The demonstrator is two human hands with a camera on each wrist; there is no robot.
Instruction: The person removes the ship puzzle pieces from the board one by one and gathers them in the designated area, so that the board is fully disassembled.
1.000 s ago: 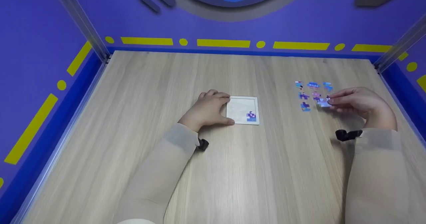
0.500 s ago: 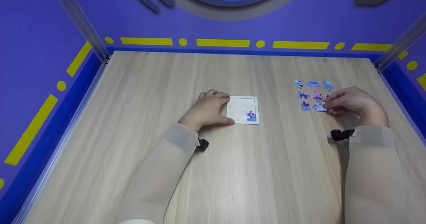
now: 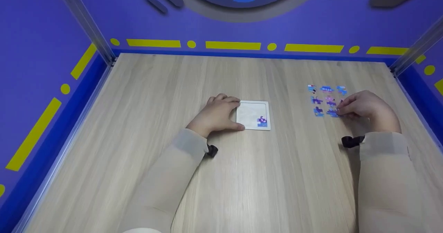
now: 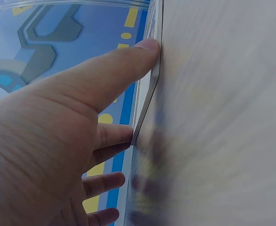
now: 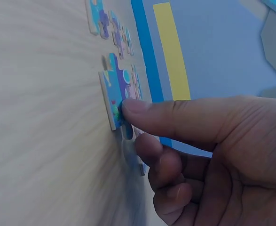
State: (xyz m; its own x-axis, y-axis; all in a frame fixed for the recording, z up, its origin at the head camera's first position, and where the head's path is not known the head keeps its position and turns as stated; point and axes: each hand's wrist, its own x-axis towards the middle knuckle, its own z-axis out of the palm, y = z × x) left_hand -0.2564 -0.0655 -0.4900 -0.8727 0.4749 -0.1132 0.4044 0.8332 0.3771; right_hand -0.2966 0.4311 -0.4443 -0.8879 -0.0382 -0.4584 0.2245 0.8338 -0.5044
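A square white puzzle tray (image 3: 247, 113) lies flat on the wooden table, with a purple and blue puzzle piece (image 3: 262, 121) in its near right corner. My left hand (image 3: 218, 114) grips the tray's left side, thumb at the near corner and fingers at the far corner. At the right, my right hand (image 3: 368, 106) pinches a blue and purple jigsaw piece (image 5: 113, 92) by its right side, the thumb on top of it. Whether that piece touches the table I cannot tell. The pinched piece is at the near edge of a loose group of pieces (image 3: 326, 88).
Several loose pieces lie in rows close to the right hand, one of them (image 3: 318, 111) just left of the pinched piece. Purple-blue walls (image 3: 242, 28) with yellow marks enclose the table (image 3: 221, 177) at the back and sides.
My right hand has moved left and slightly down with the jigsaw piece, bringing it lower and leftward, next to the near-left loose piece. The left hand and tray have stayed put.
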